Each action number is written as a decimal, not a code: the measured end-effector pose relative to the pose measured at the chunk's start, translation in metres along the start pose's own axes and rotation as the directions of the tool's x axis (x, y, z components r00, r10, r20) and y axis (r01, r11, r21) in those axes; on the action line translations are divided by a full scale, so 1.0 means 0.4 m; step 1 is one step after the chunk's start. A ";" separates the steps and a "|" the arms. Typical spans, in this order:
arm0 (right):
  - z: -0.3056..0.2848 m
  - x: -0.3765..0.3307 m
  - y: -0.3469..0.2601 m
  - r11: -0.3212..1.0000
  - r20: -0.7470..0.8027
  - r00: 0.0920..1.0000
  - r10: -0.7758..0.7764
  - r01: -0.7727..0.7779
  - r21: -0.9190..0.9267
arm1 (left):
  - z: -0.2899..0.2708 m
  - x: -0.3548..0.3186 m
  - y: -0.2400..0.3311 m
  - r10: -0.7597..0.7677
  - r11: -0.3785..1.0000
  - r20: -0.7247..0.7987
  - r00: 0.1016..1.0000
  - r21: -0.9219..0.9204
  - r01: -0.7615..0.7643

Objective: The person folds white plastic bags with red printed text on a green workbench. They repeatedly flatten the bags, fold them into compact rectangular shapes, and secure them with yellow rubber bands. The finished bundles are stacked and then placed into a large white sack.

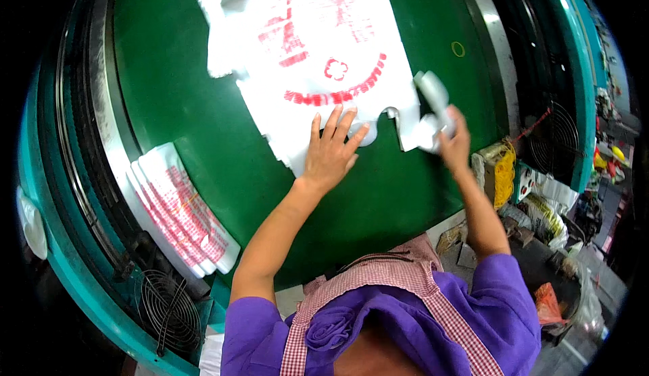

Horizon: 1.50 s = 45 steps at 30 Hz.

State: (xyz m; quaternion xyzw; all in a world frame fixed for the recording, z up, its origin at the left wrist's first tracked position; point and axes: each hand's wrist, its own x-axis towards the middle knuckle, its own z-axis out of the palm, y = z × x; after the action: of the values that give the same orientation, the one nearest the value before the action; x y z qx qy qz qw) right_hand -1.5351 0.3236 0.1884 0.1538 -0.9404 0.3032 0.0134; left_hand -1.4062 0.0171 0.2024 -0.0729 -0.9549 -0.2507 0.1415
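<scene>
A flat stack of white plastic bags (324, 44) with red print lies on the green table top (182, 105), its near edge notched. My left hand (330, 149) rests on that near edge, palm down with its fingers spread. At the stack's near right corner, my right hand (458, 145) is closed on a loose, curled piece of white plastic (433, 93). This piece is blurred, and whether it is joined to the stack cannot be made out. A folded bundle of similar printed bags (182, 207) lies by the left edge.
A yellow rubber band (458, 49) lies on the table's right side. Metal rails and teal machine frames (573, 72) flank the table. Round wire fan guards (170, 312) sit low on both sides. Near the right corner are a yellow bag (504, 176) and a small control box (526, 181).
</scene>
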 end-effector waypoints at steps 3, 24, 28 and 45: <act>0.042 -0.148 0.075 0.937 0.038 0.992 -0.124 0.130 -0.326 | 0.103 0.012 -0.054 0.072 0.994 0.002 0.997 0.080 -0.072; 0.082 -0.172 0.104 0.968 -0.338 0.928 -0.156 0.075 -0.240 | 0.097 -0.141 0.067 0.176 0.978 0.105 0.979 0.093 -0.185; 0.086 -0.170 0.113 0.978 -0.395 0.896 -0.204 0.164 -0.132 | 0.123 -0.268 0.150 0.132 0.991 0.021 0.991 -0.031 -0.132; -0.529 -0.616 0.933 0.973 -0.743 0.650 0.161 -0.229 0.010 | 0.265 -0.487 0.348 -0.065 0.994 -0.168 0.984 -0.100 0.048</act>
State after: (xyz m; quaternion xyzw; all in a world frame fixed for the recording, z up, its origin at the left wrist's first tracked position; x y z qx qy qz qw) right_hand -1.4257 0.8013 0.1207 -0.0845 -0.8771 0.2990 0.3663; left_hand -1.2168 0.1769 0.1179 -0.0306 -0.9280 -0.3051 0.2119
